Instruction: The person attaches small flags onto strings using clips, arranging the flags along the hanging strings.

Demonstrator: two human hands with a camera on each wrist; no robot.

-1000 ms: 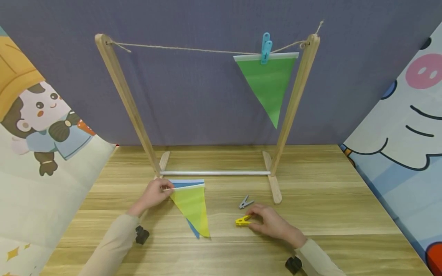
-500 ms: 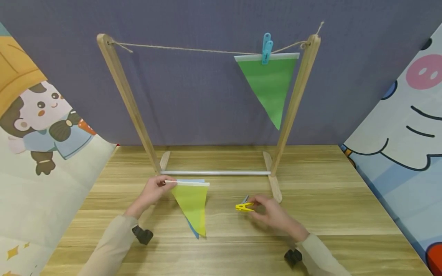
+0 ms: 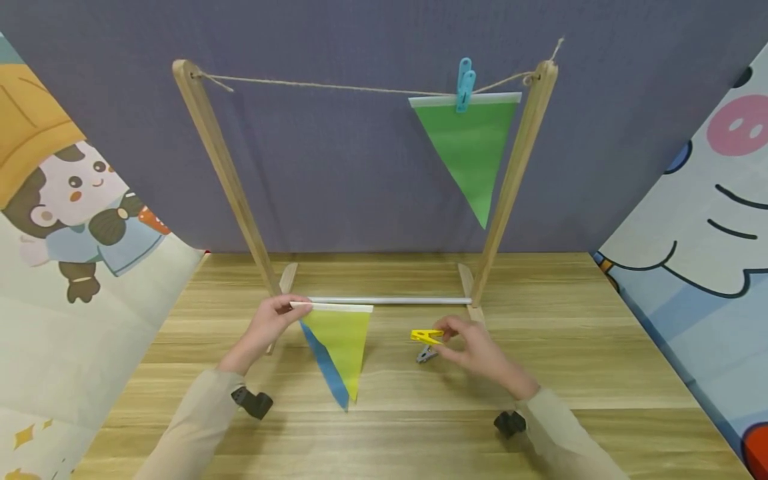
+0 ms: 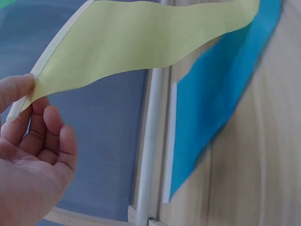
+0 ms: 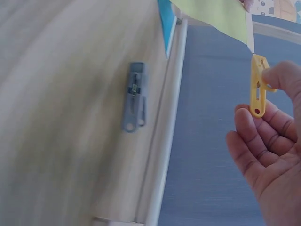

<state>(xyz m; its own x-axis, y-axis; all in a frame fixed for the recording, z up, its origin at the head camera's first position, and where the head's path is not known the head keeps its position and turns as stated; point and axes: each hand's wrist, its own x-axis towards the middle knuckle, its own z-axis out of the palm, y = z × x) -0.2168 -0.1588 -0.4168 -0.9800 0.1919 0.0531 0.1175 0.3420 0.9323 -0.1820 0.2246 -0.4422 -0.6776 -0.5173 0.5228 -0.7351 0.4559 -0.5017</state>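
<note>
My left hand (image 3: 267,328) pinches the upper left corner of a yellow triangular pennant (image 3: 338,340) by its white top strip, holding it above the table. Beneath it, a blue pennant (image 4: 207,89) lies on the wood, partly covered in the head view. Between the thumb and fingers of my right hand (image 3: 477,357) is a yellow clothespin (image 3: 426,336). A grey clothespin (image 5: 135,96) lies on the table just under that hand. On the string (image 3: 336,85), a green pennant (image 3: 468,150) hangs near the right end from a light blue clothespin (image 3: 465,85).
A wooden frame with a left post (image 3: 225,173) and a right post (image 3: 516,173) stands at the table's back. A white rod (image 3: 390,301) joins its feet low down. Behind rises a grey-blue backdrop (image 3: 348,180), with cartoon panels on both sides.
The yellow pennant has come up off the blue one and shifted slightly right with my left hand. My right hand has raised the yellow clothespin, moving it away from the table's front.
</note>
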